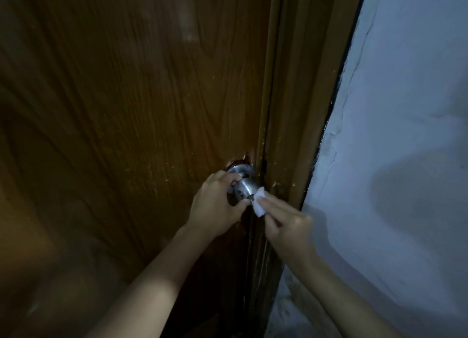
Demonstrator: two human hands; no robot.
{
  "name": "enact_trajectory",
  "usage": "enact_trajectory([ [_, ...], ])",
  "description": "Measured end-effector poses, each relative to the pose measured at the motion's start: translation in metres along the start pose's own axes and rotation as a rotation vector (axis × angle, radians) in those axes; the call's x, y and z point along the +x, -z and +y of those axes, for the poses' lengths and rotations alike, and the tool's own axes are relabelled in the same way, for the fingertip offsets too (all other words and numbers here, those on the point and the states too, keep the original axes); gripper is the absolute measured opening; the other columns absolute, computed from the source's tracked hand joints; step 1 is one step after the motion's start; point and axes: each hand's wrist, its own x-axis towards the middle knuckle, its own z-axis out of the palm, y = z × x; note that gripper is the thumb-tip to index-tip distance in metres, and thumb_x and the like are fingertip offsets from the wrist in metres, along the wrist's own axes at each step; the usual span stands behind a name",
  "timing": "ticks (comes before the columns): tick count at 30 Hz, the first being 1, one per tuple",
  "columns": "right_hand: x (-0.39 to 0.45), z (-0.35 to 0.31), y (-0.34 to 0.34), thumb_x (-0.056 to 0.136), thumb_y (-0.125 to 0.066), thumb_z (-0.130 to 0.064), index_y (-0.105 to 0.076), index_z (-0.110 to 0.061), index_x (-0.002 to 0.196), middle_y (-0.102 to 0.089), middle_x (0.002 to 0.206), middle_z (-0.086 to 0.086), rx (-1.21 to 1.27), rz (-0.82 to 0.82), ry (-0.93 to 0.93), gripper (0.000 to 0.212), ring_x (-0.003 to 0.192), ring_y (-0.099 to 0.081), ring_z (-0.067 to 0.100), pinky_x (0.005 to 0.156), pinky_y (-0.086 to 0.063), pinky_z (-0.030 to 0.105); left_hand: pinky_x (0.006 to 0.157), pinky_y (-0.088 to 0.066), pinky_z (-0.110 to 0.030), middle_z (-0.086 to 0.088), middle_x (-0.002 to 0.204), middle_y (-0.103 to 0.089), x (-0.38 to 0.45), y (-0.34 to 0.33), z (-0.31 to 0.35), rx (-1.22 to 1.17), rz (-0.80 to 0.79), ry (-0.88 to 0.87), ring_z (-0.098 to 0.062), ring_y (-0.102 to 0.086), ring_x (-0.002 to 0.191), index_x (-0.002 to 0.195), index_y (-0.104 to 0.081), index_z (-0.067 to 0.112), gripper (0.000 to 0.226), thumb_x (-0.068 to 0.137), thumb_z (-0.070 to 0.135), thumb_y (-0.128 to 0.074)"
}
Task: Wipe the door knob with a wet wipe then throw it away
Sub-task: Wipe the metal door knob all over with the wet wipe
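At the right edge of the wooden door [126,109], close to the frame [298,109], both of the person's bare hands are gathered on the metal door knob [244,187]. The left hand [217,206] is wrapped around the knob from the left and below, fingers curled over its top and thumb pressed under it, so the knob sits enclosed in that grip with only its shiny right side showing. The right hand [288,223] comes in from the right, its fingers pressed together and pinching a small folded white wet wipe [258,203]. The wipe touches the knob's right side, just beside the left thumb. Behind the knob, its round metal plate [240,169] lies flat against the door. To the right of the frame runs a pale, cracked wall [405,135], carrying a soft shadow. The light is dim.
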Motion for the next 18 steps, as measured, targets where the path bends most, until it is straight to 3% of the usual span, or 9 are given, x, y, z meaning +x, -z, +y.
enact_trajectory([
  [3,0.016,-0.001,0.003,0.080,-0.056,0.003,-0.065,0.002,0.104,-0.066,0.105,0.006,0.021,0.079,-0.151,0.026,0.098,-0.062,0.012,0.090,-0.036,-0.001,0.083,-0.050,-0.031,0.003,0.110,-0.057,0.000,0.001,0.001,0.007,0.005,0.005,-0.012,-0.052,0.101,0.117,-0.055,0.020,0.049,0.073,0.029,-0.073],
  [5,0.026,-0.005,-0.005,0.077,-0.056,0.013,-0.061,0.001,0.112,-0.066,0.112,0.012,0.013,-0.001,-0.149,0.037,0.107,-0.054,0.006,0.092,-0.029,-0.005,0.084,-0.049,-0.030,0.002,0.110,-0.057,0.000,0.000,0.001,0.010,-0.006,0.006,-0.012,-0.051,0.100,0.119,-0.055,0.019,0.049,0.074,0.028,-0.073],
  [7,0.026,-0.009,-0.017,0.076,-0.053,0.016,-0.056,0.002,0.117,-0.061,0.122,0.017,0.013,-0.082,-0.124,0.044,0.117,-0.050,0.012,0.099,-0.022,-0.003,0.087,-0.049,-0.031,0.002,0.112,-0.057,-0.001,0.000,0.001,0.013,-0.008,0.009,-0.011,-0.051,0.104,0.120,-0.054,0.018,0.050,0.074,0.026,-0.072],
  [10,0.013,0.000,-0.024,0.077,-0.052,0.008,-0.053,0.003,0.120,-0.057,0.125,0.022,-0.056,-0.102,-0.059,0.044,0.120,-0.051,0.026,0.106,-0.020,0.005,0.088,-0.050,-0.031,0.001,0.114,-0.057,-0.002,0.000,0.000,0.019,-0.001,-0.004,-0.011,-0.051,0.106,0.121,-0.053,0.018,0.049,0.075,0.026,-0.071],
  [13,-0.004,0.008,-0.020,0.080,-0.050,-0.002,-0.056,0.002,0.117,-0.060,0.121,0.019,-0.081,-0.106,0.001,0.037,0.115,-0.053,0.018,0.105,-0.026,0.008,0.088,-0.050,-0.030,0.001,0.115,-0.057,-0.002,0.000,-0.001,0.019,-0.003,-0.012,-0.012,-0.051,0.108,0.121,-0.053,0.018,0.048,0.077,0.026,-0.069],
  [16,-0.021,0.009,-0.013,0.082,-0.051,-0.001,-0.063,-0.003,0.110,-0.070,0.105,0.014,0.047,-0.139,-0.157,0.030,0.098,-0.057,-0.004,0.088,-0.039,0.000,0.088,-0.048,-0.031,0.003,0.114,-0.057,-0.002,0.001,0.001,0.033,0.001,-0.011,-0.011,-0.050,0.109,0.121,-0.053,0.020,0.050,0.076,0.032,-0.070],
  [18,-0.026,0.007,-0.007,0.081,-0.053,0.006,-0.065,-0.011,0.109,-0.073,0.098,0.010,0.222,-0.129,-0.424,0.034,0.083,-0.063,-0.002,0.066,-0.049,0.006,0.087,-0.048,-0.029,0.004,0.117,-0.056,-0.006,0.002,0.000,0.027,0.021,-0.015,-0.010,-0.050,0.107,0.122,-0.052,0.022,0.051,0.076,0.033,-0.070],
])
